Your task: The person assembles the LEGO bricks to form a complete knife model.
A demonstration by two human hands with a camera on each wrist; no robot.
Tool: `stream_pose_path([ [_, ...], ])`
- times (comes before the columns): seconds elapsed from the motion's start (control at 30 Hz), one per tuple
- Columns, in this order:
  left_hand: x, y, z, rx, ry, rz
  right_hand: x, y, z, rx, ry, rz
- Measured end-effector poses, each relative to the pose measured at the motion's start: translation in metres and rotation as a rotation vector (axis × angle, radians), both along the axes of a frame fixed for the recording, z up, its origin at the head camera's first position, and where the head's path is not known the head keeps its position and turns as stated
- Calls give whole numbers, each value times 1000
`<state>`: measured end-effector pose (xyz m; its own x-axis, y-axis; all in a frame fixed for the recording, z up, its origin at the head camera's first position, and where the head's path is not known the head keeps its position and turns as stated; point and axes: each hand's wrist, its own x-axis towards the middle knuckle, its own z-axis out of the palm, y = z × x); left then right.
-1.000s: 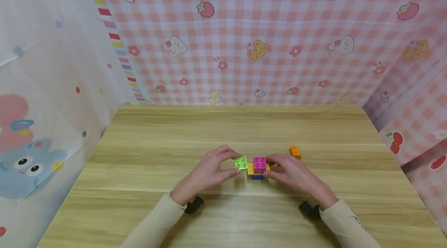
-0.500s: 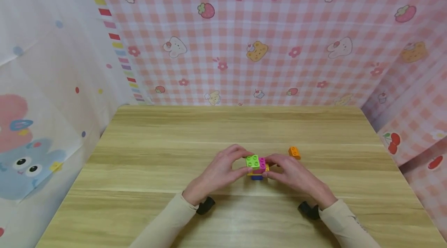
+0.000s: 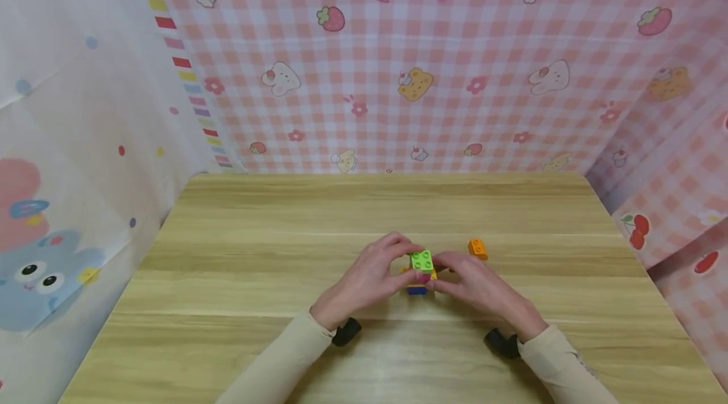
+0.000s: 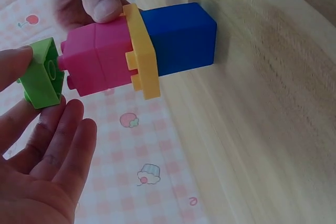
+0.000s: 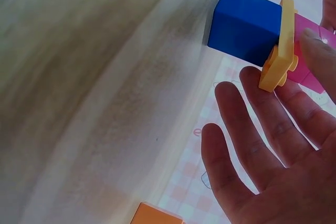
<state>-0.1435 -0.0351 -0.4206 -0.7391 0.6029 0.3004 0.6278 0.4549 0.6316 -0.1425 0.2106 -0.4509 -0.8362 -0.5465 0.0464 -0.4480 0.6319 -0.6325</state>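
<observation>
My left hand [image 3: 371,271] pinches a green brick [image 3: 421,260] [image 4: 43,74] between thumb and fingers. In the left wrist view that brick is at the studs of the pink bricks [image 4: 98,56], slightly tilted, with a narrow gap on one side. Below the pink come a yellow plate [image 4: 142,51] [image 5: 284,40] and a blue block [image 4: 181,38] [image 5: 245,24] standing on the table. My right hand [image 3: 483,287] [image 5: 273,145] holds the stack at the pink part, thumb on one side and fingers on the other.
An orange brick [image 3: 477,248] [image 5: 156,214] lies on the wooden table [image 3: 256,265], behind and to the right of the stack. A pink checked cloth [image 3: 370,43] hangs behind the table, and a white patterned cloth [image 3: 85,119] on the left.
My left hand has moved right with the green brick, from beside the stack to over the pink bricks. My right hand has stayed at the stack.
</observation>
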Motion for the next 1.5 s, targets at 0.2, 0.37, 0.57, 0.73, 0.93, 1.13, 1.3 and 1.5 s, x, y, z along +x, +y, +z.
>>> stream_pose_path([
  [0.2,-2,1,-2,-35,-14,7,1,-3,2,5,1,5],
  [0.37,-1,1,-2,-48,-26,16,0,-5,1,5,15,12],
  [0.57,-2,-1,-4,-22,-50,13,1,-5,2,8,-1,2],
  [0.73,-5,0,0,-56,-84,21,0,-5,4,-1,-6,7],
  [0.93,-10,3,8,-142,-116,14,-1,-2,1,7,11,14],
  [1.13,-9,4,1,-82,-154,21,1,-1,-1,15,34,-2],
  [1.3,-6,4,-14,102,-238,45,2,-1,0,21,24,-20],
  [1.5,-2,4,-25,250,-272,75,5,-3,2,34,0,-44],
])
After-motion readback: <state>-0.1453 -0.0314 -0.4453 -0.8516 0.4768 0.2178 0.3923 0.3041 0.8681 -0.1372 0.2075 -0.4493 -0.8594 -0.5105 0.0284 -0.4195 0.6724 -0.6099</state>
